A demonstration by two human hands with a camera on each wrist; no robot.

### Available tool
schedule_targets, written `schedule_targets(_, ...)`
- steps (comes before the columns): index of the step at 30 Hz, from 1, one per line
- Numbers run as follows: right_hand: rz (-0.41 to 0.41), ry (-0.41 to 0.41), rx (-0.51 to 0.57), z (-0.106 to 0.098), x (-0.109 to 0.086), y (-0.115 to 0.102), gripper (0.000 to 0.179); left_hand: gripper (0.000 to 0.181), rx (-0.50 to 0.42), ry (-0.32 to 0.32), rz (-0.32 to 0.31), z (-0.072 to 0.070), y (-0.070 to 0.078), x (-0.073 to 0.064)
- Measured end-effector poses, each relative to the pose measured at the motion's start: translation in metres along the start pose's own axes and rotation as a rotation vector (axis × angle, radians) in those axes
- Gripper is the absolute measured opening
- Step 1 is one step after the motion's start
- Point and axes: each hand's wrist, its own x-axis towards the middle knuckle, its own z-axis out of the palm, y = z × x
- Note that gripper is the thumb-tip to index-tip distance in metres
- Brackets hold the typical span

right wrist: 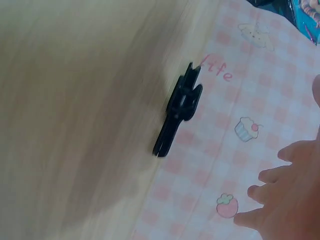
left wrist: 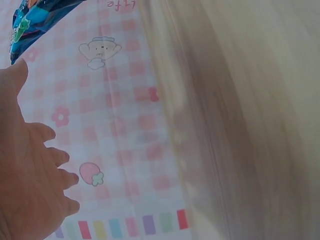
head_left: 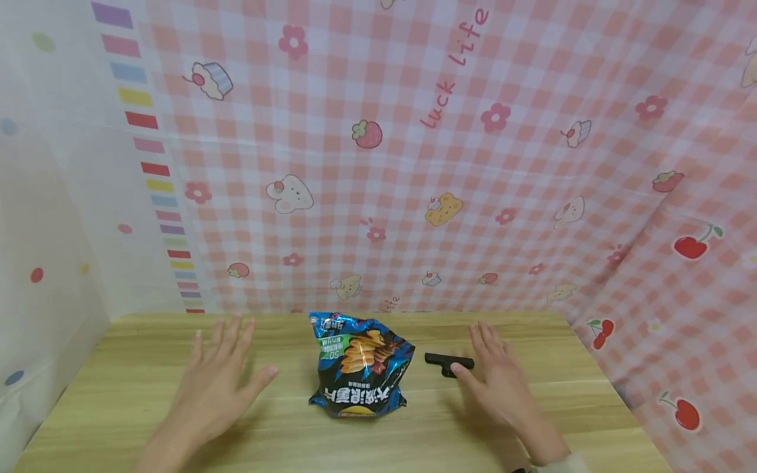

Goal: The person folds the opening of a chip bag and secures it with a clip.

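A blue and black bag of potato chips [head_left: 362, 378] lies on the wooden table [head_left: 278, 440], its printing upside down in the head view. To its right is a black clip [head_left: 439, 359], seen larger in the right wrist view with its long bar and short lever [right wrist: 177, 110]. My left hand [head_left: 213, 384] is over the table left of the bag, fingers spread, holding nothing. On the other side, my right hand [head_left: 503, 384] has its fingers extended beside the clip; the thumb overlaps the clip's end in the head view, while the right wrist view shows them apart.
A pink checked cloth [head_left: 378, 177] with printed cartoons hangs behind the table's far edge. More cloth [head_left: 698, 315] with cherries hangs along the right side, and a pale dotted sheet [head_left: 53, 217] hangs on the left.
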Motion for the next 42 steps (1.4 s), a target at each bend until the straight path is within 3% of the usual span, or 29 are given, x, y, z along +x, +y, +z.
schedule_targets(22, -0.039, 0.098, 0.127, 0.016, 0.002, -0.033, 0.076, 0.088, -0.076, 0.127, 0.042, 0.012, 0.024, 0.012)
schedule_targets(42, -0.037, 0.19, 0.275, 0.03, 0.004, -0.056, 0.061, 0.088, -0.193, 0.32, 0.114, 0.02, 0.058, 0.028)
